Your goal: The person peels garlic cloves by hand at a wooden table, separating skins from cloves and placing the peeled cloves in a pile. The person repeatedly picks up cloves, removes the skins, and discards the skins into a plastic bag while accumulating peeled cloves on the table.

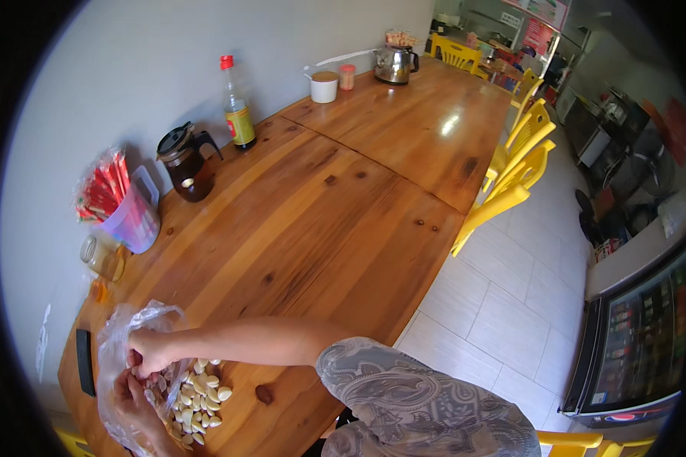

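My right hand (150,349) reaches in from the right over a clear plastic bag (110,394), its fingers bent downward. Just below it, my left hand (136,403) is curled up at the bag's mouth. The fingertips of both hands meet around a small garlic clove, mostly hidden by the fingers. Inside the bag lie pinkish unpeeled cloves and skins (159,389). Against the bag's right side, a loose heap of peeled garlic cloves (197,403) rests directly on the wooden table (297,240).
Left of the bag lies a black phone-like object (84,363). Along the wall stand a glass jar (102,258), a cup of red-wrapped chopsticks (134,220), a dark-filled jug (188,165), a sauce bottle (240,117) and a metal kettle (393,65). Yellow chairs (506,188) line the far side.
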The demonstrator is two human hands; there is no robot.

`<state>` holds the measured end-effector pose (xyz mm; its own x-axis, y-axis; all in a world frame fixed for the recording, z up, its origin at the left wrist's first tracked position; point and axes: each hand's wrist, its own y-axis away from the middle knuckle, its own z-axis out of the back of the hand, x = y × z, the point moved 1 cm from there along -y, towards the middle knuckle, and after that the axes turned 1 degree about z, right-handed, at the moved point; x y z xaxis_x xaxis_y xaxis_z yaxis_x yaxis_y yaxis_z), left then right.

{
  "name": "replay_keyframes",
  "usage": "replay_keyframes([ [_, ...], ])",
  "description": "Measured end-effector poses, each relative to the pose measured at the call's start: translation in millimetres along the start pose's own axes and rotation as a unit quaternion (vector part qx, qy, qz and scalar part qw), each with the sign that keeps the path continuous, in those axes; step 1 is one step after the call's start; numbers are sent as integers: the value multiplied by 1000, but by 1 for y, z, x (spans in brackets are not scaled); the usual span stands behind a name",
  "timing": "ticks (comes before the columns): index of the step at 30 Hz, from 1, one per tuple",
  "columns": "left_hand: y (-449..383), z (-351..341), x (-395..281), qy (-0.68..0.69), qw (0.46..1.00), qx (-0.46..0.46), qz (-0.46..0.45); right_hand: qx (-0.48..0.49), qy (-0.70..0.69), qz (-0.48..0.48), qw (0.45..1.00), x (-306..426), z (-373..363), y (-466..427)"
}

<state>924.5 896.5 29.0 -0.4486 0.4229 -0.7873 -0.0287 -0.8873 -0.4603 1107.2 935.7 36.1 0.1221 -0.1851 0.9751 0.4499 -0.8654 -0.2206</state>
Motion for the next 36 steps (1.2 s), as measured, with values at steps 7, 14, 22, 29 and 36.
replay_keyframes([
  [7, 10, -2, -6, -80, 992, -96, -30, 27, -82, 108, 990, 6, -3, 0],
  [14, 11, -5, -31, -160, 980, -114, 10, 24, -203, -108, 973, 21, 11, 2],
  [22, 10, -7, -56, -159, 986, -50, 20, 73, -49, -104, 991, 19, 11, 3],
  [29, 11, -8, -64, -93, 994, -46, 21, 58, -1, -71, 996, 14, 8, 5],
  [36, 12, -12, -59, -72, 995, -72, -2, 69, -30, -97, 992, 15, 11, 3],
])
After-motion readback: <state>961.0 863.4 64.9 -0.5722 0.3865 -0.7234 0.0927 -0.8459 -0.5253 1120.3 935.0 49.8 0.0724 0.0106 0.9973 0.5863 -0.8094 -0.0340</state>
